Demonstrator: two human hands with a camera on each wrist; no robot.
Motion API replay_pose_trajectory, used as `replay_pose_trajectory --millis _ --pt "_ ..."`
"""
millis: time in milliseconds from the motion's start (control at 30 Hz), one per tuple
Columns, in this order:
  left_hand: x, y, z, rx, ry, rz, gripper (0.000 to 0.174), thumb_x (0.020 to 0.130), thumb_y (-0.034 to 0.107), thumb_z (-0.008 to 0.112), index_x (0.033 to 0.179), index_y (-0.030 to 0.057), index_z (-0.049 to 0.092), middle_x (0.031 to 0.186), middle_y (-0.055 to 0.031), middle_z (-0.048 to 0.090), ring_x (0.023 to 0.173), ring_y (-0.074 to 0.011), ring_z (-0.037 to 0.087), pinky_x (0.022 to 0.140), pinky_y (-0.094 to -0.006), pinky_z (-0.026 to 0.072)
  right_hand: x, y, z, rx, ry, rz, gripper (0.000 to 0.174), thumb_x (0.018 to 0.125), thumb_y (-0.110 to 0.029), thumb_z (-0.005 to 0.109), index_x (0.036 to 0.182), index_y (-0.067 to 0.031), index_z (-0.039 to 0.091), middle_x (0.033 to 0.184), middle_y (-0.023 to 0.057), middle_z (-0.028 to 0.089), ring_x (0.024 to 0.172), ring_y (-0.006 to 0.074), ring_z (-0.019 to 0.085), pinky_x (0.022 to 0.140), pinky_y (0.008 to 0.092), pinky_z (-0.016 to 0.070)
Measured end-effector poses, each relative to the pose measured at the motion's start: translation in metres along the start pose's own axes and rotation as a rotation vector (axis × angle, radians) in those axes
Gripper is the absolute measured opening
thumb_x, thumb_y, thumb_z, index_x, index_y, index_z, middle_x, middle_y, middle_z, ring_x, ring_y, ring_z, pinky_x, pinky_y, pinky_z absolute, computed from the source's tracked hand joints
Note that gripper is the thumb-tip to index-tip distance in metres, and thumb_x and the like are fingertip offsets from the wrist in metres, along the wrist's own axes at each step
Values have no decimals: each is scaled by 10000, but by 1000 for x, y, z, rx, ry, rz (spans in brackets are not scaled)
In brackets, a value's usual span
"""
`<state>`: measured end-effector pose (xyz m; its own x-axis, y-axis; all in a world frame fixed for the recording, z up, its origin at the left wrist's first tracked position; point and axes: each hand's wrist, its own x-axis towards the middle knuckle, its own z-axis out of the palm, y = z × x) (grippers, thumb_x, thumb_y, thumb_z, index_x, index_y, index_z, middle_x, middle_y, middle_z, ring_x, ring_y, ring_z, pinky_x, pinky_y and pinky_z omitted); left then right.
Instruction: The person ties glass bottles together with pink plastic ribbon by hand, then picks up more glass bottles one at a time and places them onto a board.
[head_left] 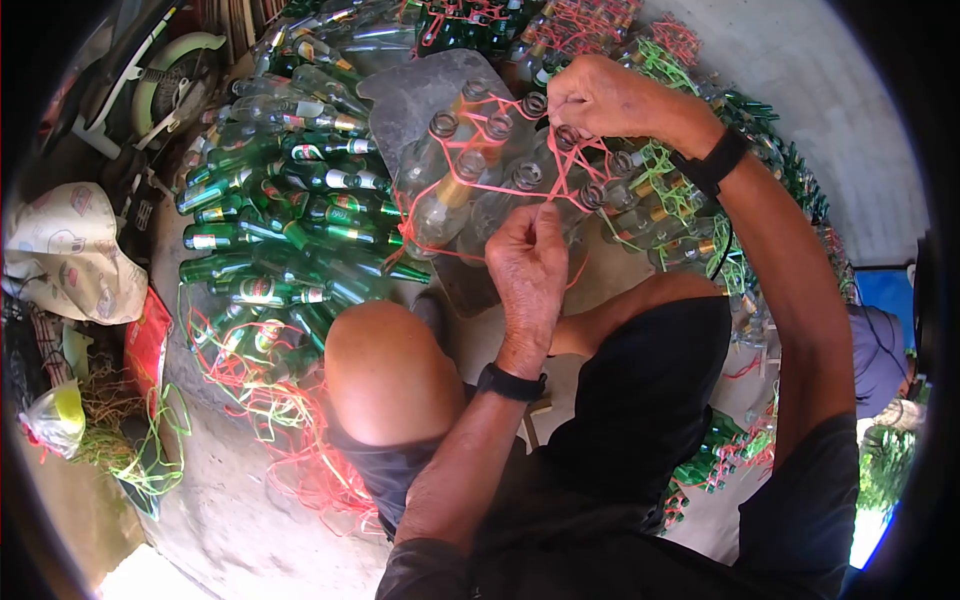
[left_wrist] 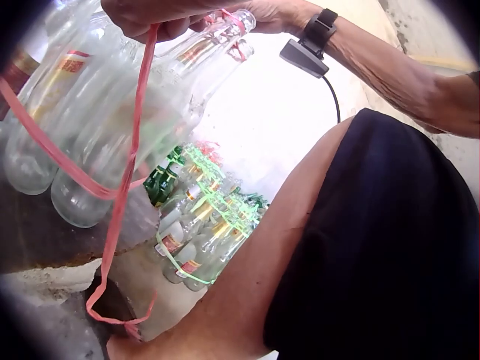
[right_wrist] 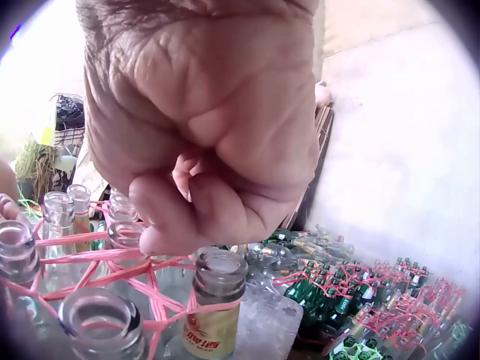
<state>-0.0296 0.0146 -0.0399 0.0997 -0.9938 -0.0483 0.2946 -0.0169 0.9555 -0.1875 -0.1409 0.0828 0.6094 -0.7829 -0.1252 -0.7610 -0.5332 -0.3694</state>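
Observation:
A bundle of clear glass bottles [head_left: 445, 210] stands upright on a dark slab [head_left: 415, 90], pink plastic strap [head_left: 480, 187] laced around and between the necks. At the near side of the bundle, my left hand [head_left: 528, 262] pinches the strap between thumb and fingers; a loose tail of strap [left_wrist: 124, 210] hangs below it. My right hand [head_left: 605, 97] is over the far right necks, its fingers [right_wrist: 172, 217] curled in at the strap. The palm hides part of its pinch. One bottle neck [right_wrist: 219, 274] with a yellow label is right beside those fingertips.
Green bottles [head_left: 330, 210] lie piled on the left, with loose pink and green strap [head_left: 285, 410] below them. Bundles tied with green strap [head_left: 650, 210] stand on the right by the wall [head_left: 850, 120]. My bent knees [head_left: 385, 375] flank the slab. Another person [head_left: 875, 360] is at far right.

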Motion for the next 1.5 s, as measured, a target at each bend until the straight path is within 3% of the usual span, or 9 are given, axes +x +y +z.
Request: replay_pose_trajectory --millis 300,700,767,900,967,1067,1133,1267,1500 --pt "-2 -3 -4 7 29 3 215 1001 115 633 881 -53 695 648 20 533 618 -53 460 554 -274 409 4 3 -4 190 -128 167 201 912 -143 685 810 30 699 625 48 652 554 113 617 523 283 463" --pt "-7 12 -15 -25 27 -11 204 994 92 631 862 -46 704 657 41 537 621 -37 448 542 -256 385 -1 -8 -11 348 -160 351 171 896 -139 677 891 18 743 616 35 660 445 63 469 403 268 305" --pt "-8 13 -19 -22 51 -127 205 988 91 635 853 -46 706 661 50 531 627 -37 440 550 -252 382 -1 -5 -7 369 -146 370 185 902 -136 657 903 31 737 633 48 665 459 83 488 430 286 356" --pt "-8 10 -21 -11 58 -29 204 984 94 643 851 -46 708 663 57 524 630 -35 432 553 -252 374 -15 -9 5 266 18 237 184 912 -135 641 898 27 727 675 48 679 523 104 543 500 311 429" --pt "-8 15 -24 0 45 -96 213 985 101 646 846 -49 709 656 55 523 635 -33 433 558 -252 374 -28 -20 9 -195 445 -7 160 868 -165 672 814 -19 707 640 109 665 576 198 646 541 360 476" --pt "-4 7 -26 40 34 -15 223 988 112 647 853 -53 712 648 51 525 622 -32 431 542 -259 369 -53 -73 14 252 281 220 159 848 -188 708 811 -36 676 697 132 658 647 278 676 586 405 506" --pt "-5 13 -26 19 24 -46 229 988 116 648 848 -53 713 641 48 526 611 -34 432 533 -262 369 -66 -90 30 104 351 65 138 808 -96 769 895 -29 686 753 97 614 661 249 629 598 380 482" --pt "-5 15 -29 56 24 -49 238 985 122 654 834 -51 715 619 43 528 582 -35 436 511 -270 366 -73 -88 57 -43 396 103 165 787 -79 787 901 -18 685 842 110 593 799 319 645 674 434 502" --pt "-1 16 -36 101 2 -11 210 967 98 654 838 -52 724 620 40 548 592 -39 461 525 -269 390 -75 -86 70 -40 510 41 124 794 -46 772 864 -12 675 878 124 607 799 368 640 681 450 507"
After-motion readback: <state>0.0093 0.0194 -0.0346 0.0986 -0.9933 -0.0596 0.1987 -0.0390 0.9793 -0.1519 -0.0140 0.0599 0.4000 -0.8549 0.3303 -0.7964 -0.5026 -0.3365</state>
